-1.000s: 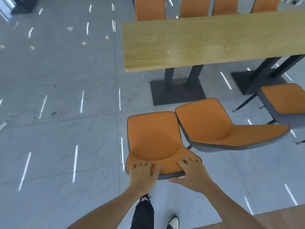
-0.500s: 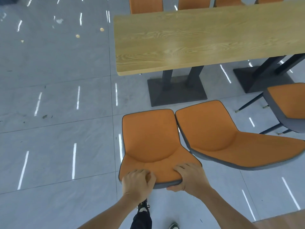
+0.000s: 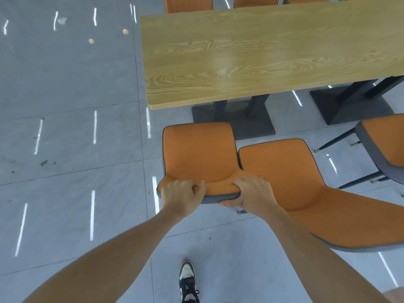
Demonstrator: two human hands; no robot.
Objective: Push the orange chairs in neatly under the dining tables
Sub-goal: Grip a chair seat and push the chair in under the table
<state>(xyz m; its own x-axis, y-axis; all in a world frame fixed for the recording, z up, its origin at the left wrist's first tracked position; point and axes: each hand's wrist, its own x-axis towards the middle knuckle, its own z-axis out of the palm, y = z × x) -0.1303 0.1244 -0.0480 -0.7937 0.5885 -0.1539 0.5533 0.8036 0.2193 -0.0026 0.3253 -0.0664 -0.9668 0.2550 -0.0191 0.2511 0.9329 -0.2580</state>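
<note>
An orange chair (image 3: 200, 156) with a grey shell is seen from above, standing on the grey tiled floor (image 3: 72, 84) just short of the near edge of a long wooden dining table (image 3: 251, 53). Its backrest top is gripped by both hands: the left hand (image 3: 182, 196) is curled over the rim, and the right hand (image 3: 253, 194) is wrapped around it with the thumb underneath. A second orange chair (image 3: 306, 193) is set just beside it on the right, angled away. A third chair (image 3: 384, 145) is partly seen at the right edge. One sneaker (image 3: 187, 281) is visible below.
</note>
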